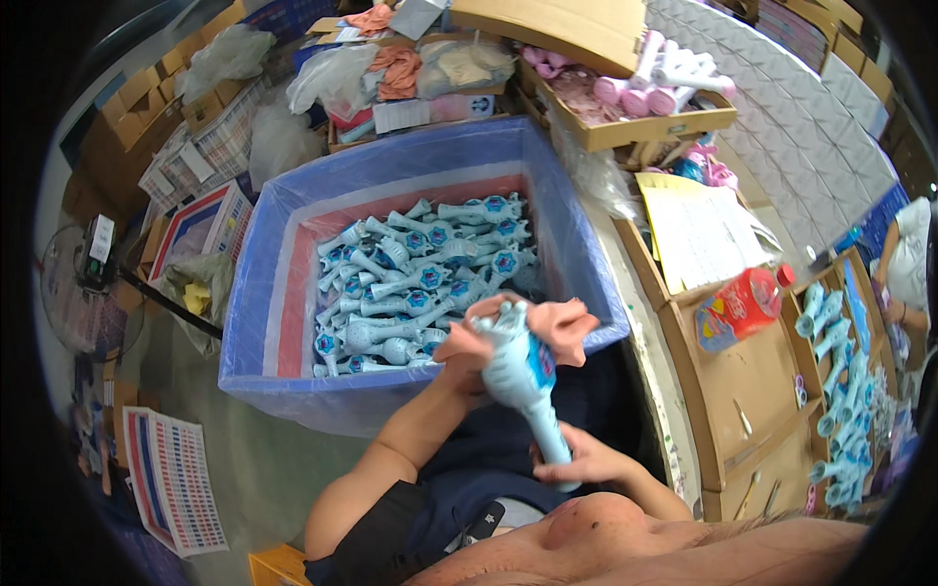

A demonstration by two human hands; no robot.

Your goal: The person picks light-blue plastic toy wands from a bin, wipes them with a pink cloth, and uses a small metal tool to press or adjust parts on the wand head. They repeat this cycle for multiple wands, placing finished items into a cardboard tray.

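Observation:
A light blue toy wand with a wide crown-like head and a dark blue star-shaped panel is held tilted in front of my body. My right hand is closed round the lower end of its handle. Behind the head, my left hand is closed on a salmon-pink cloth, which wraps the back of the head and sticks out on both sides. The wand hides part of the left fingers. Many similar toy wands lie heaped in a big blue bin just beyond my hands.
On the bench at right are a cardboard tray, a red-capped bottle, papers and a row of blue toy parts. Pink and white handles fill a box behind. A fan stands left; another person's arm shows far right.

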